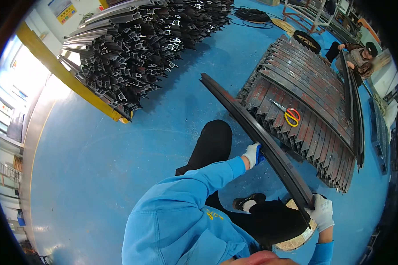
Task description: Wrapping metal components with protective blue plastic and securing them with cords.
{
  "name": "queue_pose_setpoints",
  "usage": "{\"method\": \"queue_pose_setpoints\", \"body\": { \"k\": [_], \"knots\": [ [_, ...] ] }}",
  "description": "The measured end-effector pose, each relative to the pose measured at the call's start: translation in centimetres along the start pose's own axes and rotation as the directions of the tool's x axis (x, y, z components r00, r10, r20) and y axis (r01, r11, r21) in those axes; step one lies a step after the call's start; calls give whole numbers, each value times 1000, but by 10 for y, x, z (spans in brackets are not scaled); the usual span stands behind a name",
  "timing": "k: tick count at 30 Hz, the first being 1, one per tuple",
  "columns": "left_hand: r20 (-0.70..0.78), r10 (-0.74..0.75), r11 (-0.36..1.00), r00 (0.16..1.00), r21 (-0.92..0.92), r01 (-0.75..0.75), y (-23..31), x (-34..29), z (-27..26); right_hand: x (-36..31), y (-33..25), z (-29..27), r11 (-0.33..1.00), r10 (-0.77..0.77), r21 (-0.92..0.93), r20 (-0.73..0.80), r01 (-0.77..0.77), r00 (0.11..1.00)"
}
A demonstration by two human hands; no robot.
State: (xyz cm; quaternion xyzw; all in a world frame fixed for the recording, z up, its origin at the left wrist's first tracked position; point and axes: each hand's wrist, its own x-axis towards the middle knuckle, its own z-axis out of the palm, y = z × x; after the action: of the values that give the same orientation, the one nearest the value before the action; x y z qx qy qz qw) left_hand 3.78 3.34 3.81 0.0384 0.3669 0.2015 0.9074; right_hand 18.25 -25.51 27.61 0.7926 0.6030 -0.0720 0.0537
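Note:
A long black profile strip (269, 141) lies slantwise across my front, its far end up and to the left, its near end by my right knee. My left hand (253, 155), in a white glove with blue on the palm side, is closed on the strip around its middle; the fingertips are partly hidden beneath it. Close to the near end, my right hand (321, 213), also gloved, wraps the edge of the strip. Scissors (292, 115) with red and yellow handles rest on a layered stack of dark profiles (314, 110), just beyond the strip.
A big pile of black profiles (137, 48) sits on a yellow-framed rack (66, 73) at the far left. On the right, a co-worker (358, 59) handles a dark profile. A round wooden-looking disc (298, 240) is beside my right leg. Coiled black cable (252, 15) lies on the blue floor (97, 163).

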Motion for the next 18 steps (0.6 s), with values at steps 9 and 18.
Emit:
{"method": "queue_pose_setpoints", "body": {
  "k": [9, 18],
  "knots": [
    [148, 254, 945, 956, 175, -278, 6, -32, 61, -57, 13, 16, 991, 130, 2, -131, -130, 983],
    [530, 527, 653, 664, 247, -716, 63, -101, 145, -48, 51, 34, 937, 336, -29, -214, -349, 917]
  ]
}}
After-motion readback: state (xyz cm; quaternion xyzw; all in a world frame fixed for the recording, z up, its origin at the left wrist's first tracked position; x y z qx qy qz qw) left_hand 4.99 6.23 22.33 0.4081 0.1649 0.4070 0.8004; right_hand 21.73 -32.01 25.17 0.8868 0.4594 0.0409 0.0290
